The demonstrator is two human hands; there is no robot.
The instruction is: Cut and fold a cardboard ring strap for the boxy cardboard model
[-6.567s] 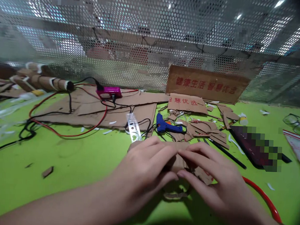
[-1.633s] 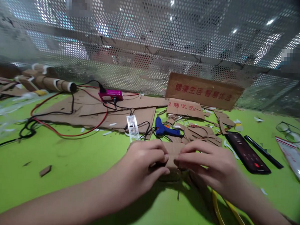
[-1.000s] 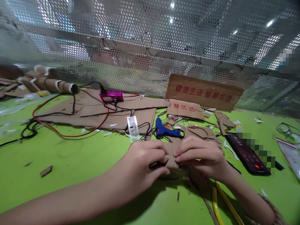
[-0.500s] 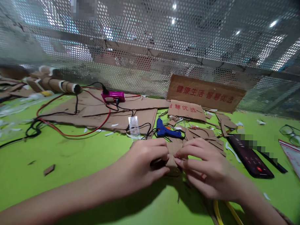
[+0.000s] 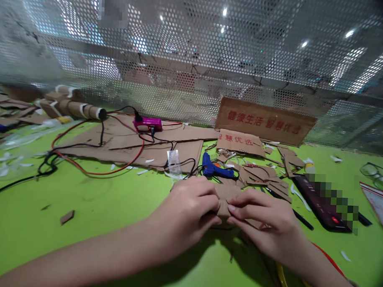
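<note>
Between my two hands is a small folded piece of brown cardboard [image 5: 224, 207], held just above the green table. My left hand [image 5: 194, 204] is closed around its left side, with the fingers curled and the thumb below. From the right, my right hand [image 5: 261, 215] pinches the cardboard's edge between thumb and fingertips. Much of the piece is hidden behind the fingers. Just beyond it lies a blue hot glue gun [image 5: 217, 167] on its side, close to loose cardboard scraps [image 5: 262, 177].
A magenta power strip [image 5: 148, 124] with black and red cables rests on flat cardboard sheets [image 5: 131, 154]. On the right are a phone [image 5: 321, 206], glasses [image 5: 379, 175] and a yellow handle [image 5: 282, 278]. A perforated metal screen [image 5: 195, 47] stands behind. Cardboard tubes [image 5: 86, 110] lie at left.
Both hands keep their grip on the cardboard, and the right fingers have drawn closer together. The whole view has shifted slightly; a red strip now shows beside the right forearm.
</note>
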